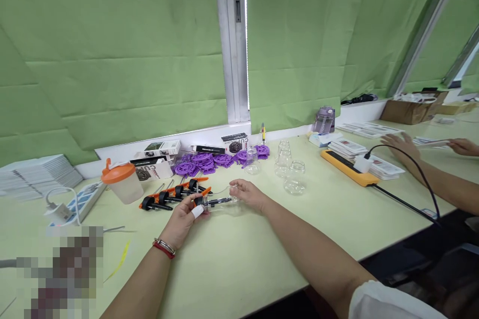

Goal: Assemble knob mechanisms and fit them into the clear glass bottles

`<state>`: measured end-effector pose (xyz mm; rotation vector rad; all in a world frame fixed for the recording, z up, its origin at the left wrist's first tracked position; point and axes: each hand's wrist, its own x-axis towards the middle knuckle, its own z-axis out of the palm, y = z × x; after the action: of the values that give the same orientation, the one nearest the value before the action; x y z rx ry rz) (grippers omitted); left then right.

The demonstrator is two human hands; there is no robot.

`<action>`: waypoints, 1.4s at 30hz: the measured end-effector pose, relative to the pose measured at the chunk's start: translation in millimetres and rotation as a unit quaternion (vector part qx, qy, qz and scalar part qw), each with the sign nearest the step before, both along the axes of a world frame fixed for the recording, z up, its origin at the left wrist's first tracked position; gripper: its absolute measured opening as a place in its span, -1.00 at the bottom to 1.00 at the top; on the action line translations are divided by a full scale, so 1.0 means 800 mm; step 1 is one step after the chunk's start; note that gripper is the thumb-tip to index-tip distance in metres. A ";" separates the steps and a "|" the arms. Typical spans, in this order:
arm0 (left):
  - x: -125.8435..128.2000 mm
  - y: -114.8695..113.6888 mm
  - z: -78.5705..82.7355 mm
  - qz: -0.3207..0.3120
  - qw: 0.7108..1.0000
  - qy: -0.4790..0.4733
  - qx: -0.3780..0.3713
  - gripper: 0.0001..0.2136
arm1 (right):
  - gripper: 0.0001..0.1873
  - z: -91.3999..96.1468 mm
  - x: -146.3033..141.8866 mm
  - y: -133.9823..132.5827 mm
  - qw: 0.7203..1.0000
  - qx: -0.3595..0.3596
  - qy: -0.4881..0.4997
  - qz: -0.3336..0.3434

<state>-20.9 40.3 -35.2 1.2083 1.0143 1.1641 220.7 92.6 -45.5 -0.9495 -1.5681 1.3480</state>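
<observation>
My left hand [183, 219] grips a black cap with an orange lever [206, 192]; a white covering shows on one fingertip. A thin black stem [219, 201] runs from the cap toward the right, seemingly inside a clear bottle [226, 208] lying sideways. Around the far end of that bottle, the fingers of my right hand [249, 195] are closed. Just behind my left hand lie several black caps with stems and orange levers [160, 200]. Several clear bottles [295, 179] stand to the right of my right hand.
Purple plastic pieces [204, 163] are heaped behind, beside printed boxes [153, 167]. An orange-lidded cup [121, 182] and white power strip [84, 204] stand left. A yellow power strip [350, 168] with a black cable lies right, near a co-worker's hands [402, 147].
</observation>
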 end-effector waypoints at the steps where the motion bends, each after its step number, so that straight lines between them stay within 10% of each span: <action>1: 0.000 0.000 0.001 0.006 1.000 0.001 0.005 -0.51 | -0.33 0.000 0.001 0.000 1.000 -0.001 0.008 0.007; 7: -0.003 0.004 -0.003 0.033 0.999 0.005 0.026 -0.50 | 0.08 0.000 0.012 0.002 0.995 0.020 0.034 0.091; 20: -0.002 0.003 0.000 0.016 1.000 0.001 0.025 -0.51 | -0.34 0.007 0.008 -0.005 0.997 -0.039 0.025 0.061; 35: -0.006 0.006 -0.004 0.024 0.999 -0.001 0.040 -0.55 | -0.09 0.009 0.013 -0.010 0.993 -0.052 0.024 0.100; 42: -0.008 0.003 -0.004 0.012 0.999 -0.011 0.030 -0.54 | -0.37 -0.003 0.008 0.000 0.997 -0.048 -0.018 0.064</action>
<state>-27.0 43.1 -38.4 1.2307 0.9852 1.2314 227.5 92.6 -47.8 -0.9482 -1.6269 1.5142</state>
